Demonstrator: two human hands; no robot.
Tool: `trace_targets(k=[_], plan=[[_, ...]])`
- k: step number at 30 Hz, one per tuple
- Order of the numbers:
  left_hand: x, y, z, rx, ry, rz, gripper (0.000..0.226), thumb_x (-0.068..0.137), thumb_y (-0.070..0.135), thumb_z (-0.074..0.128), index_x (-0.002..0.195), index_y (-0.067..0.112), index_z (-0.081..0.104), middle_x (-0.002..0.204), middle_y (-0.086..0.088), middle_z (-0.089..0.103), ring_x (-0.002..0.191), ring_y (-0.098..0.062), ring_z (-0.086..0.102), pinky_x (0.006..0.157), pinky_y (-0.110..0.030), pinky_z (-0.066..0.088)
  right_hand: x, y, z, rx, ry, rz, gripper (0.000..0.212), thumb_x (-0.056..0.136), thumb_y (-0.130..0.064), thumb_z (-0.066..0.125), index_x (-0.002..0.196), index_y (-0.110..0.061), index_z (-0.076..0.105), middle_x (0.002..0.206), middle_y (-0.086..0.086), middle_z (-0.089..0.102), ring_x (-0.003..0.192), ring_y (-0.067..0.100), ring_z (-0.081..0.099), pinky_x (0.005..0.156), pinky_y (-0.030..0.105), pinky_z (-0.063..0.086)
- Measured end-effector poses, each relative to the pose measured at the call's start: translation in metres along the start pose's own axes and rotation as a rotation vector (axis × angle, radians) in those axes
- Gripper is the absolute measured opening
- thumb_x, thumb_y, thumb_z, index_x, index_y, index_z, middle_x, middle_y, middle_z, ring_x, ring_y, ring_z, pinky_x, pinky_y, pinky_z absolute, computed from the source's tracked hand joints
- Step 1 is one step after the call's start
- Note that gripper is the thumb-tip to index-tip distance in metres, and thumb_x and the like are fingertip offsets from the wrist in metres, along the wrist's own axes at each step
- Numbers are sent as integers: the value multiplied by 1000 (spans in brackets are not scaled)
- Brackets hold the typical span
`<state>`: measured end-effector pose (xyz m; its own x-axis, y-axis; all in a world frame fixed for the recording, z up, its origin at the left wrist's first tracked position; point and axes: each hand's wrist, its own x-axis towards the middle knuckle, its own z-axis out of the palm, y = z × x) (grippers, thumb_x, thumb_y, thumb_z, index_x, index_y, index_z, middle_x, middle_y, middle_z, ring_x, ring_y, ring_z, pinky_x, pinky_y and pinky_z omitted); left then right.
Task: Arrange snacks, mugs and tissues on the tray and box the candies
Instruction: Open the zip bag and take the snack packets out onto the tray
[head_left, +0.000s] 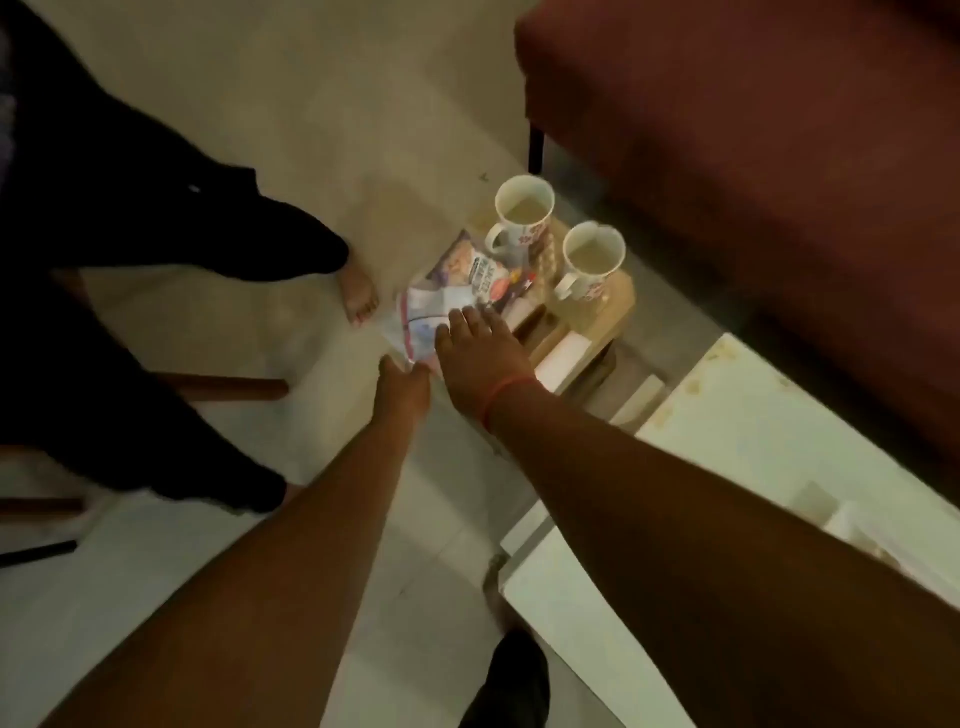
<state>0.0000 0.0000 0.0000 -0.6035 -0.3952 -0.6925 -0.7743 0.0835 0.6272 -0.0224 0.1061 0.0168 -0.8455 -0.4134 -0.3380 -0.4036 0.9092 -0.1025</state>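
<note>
Presently observed: both arms reach forward and down to a wooden tray (621, 296) standing low beside a dark red sofa (753, 171).
Step in hand: judged to be the placing or squaring of snack packets on the tray, within the arranging part of the task.
Right hand (480, 353): laid flat on the snack packets (457, 291), fingers straight and slightly spread, pressing rather than gripping.
Left hand (402, 382): at the near corner of the packets; its fingertips are hidden under the packet edge, so whether it pinches the edge or merely touches it cannot be told.
Snack packets: stacked at the left end of the tray, overhanging toward the floor; print is too blurred to read in full.
Mugs: far mug (522, 208) and near mug (592, 257) stand upright on the tray, near each other but apart, each holding a pale liquid.
Tissues: a pale block (563, 358) at the tray's near end may be the tissue pack; not certain.
Candies and box: not identifiable; small round items between the mugs are too indistinct to name.
Bystander: a second person's bare foot (361, 291) rests on the floor just beside the packets.
Next move calls for: sliding the packets fully onto the tray without nudging the filled mugs, then releasing both hands.
Risk: an overhanging stack could slip off; a jolt could spill the mugs.
</note>
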Motion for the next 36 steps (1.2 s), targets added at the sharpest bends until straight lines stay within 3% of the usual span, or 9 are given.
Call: trace_targets(k=[4,7,10,16,24,27,30,34,36], plan=[[66,-6,8,-233,-27,-197,63,91,28,59,146,8,34,138,-6,49,123,-30,52,104,-39,43,56,-8,15,-57,-65,84,52,102,-29,29,149,-6,36,154,21,35,143,36,32,119,46,21],[100,-13,11,-268,-93,-214,54,74,33,66,125,12,61,113,-9,70,99,-26,66,96,-46,52,76,-15,33,-56,-190,107,54,104,-27,27,152,-3,24,157,26,26,144,39,29,116,47,25],[96,-5,14,-306,-106,-195,31,80,32,68,105,13,68,103,-5,74,101,-24,67,95,-44,52,77,-17,38,-33,-179,114,56,104,-22,31,153,0,15,158,30,19,145,42,25,115,50,27],[76,18,1,-461,-44,17,26,89,6,63,115,1,62,112,-20,68,105,-30,67,93,-39,55,58,-18,16,117,-49,13,71,96,-10,47,154,1,8,158,29,21,142,40,33,112,49,36],[-38,78,-24,-182,110,424,15,91,27,63,99,14,65,86,5,68,73,-3,65,63,-16,51,-4,-20,-53,654,227,56,68,94,-10,51,153,-4,18,140,17,50,106,32,64,81,42,55],[-107,95,-17,-107,9,523,19,90,33,65,99,16,65,89,4,70,80,-5,67,71,-22,55,-60,-7,-82,894,405,140,51,99,-24,48,147,-22,30,128,4,60,97,18,66,76,34,56],[-178,99,2,1,-168,565,25,89,37,66,108,21,65,100,3,72,94,-10,68,80,-27,56,-136,18,-108,1118,500,176,43,103,-34,46,144,-40,33,130,-18,55,110,-7,55,90,11,44],[-289,85,50,117,-459,551,30,91,27,66,120,22,60,106,8,70,98,-6,67,74,-17,54,-265,76,-113,1130,502,182,62,98,-20,59,150,-36,29,144,-16,49,125,-2,50,101,5,35],[-344,64,81,271,-564,576,35,91,32,66,124,28,58,113,10,69,104,-7,65,83,-25,56,-345,106,-106,1091,455,253,68,94,-21,63,149,-38,28,143,-17,49,124,2,52,101,7,38]])
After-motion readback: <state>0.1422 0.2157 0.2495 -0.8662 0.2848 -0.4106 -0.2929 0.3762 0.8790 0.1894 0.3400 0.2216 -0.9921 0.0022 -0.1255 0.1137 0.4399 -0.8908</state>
